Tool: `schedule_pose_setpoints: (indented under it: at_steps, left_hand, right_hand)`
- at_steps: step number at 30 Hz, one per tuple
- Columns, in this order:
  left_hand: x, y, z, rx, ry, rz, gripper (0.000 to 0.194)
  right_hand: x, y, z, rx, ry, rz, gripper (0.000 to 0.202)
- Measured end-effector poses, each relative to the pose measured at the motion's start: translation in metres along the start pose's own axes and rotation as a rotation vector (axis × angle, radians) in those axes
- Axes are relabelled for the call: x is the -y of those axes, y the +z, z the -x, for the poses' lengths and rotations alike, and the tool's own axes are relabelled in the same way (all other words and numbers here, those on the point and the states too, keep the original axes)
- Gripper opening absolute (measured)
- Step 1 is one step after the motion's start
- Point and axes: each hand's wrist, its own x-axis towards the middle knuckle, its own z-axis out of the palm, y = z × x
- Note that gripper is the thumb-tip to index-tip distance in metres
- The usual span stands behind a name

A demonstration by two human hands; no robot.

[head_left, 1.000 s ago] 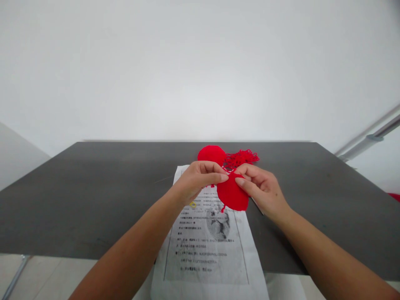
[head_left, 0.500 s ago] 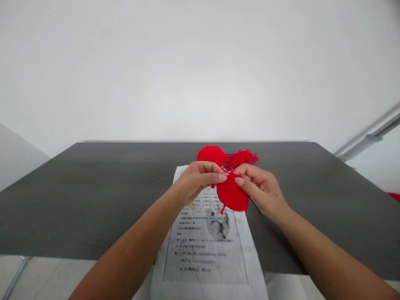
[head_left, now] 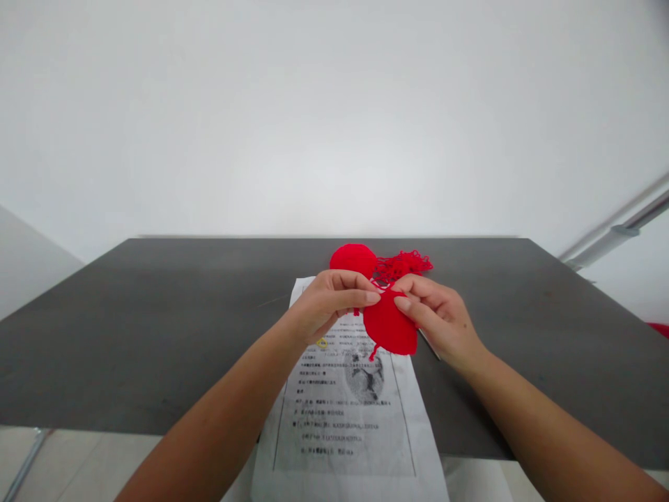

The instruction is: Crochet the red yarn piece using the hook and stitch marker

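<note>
A red crocheted piece [head_left: 389,326], rounded and flat, hangs over the printed sheet between my two hands. My left hand [head_left: 334,301] pinches its upper left edge between thumb and fingers. On the other side, my right hand [head_left: 437,314] grips the upper right edge, thumb in front and fingers behind. A short tail of yarn dangles from the piece's lower left. Behind my hands lie a ball of red yarn [head_left: 352,259] and a loose tangle of red yarn [head_left: 405,265]. A thin, slim tool [head_left: 429,345] shows partly beside my right hand, its kind unclear.
The printed paper sheet [head_left: 345,425], with text and a dark picture, lies under my hands and hangs over the table's near edge. A small yellow ring-shaped item [head_left: 322,343] rests on it. The dark grey table [head_left: 157,328] meets a white wall [head_left: 334,125].
Both hands stay nearly in place, still gripping the crocheted piece. The piece's lower edge has shifted very slightly down and to the right.
</note>
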Motion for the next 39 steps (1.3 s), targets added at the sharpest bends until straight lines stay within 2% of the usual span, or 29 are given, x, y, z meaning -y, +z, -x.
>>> schedule_pose_setpoints:
  at_steps: [15,24,39]
  left_hand:
    - [-0.0002,-0.0022,0.0001,0.038,-0.018,0.043,0.025]
    - [-0.0007,0.0002,0.0011,0.017,0.005,0.027,0.025]
    - [-0.0026,0.0011,0.002,0.011,0.023,-0.01,0.021]
  right_hand:
    - [-0.0018,-0.0016,0.0013,0.02,-0.02,-0.023,0.013]
    - [-0.0037,-0.0028,0.0001,0.027,-0.064,-0.007,0.014]
    - [-0.0008,-0.0027,0.0012,0.017,-0.049,0.039,0.015]
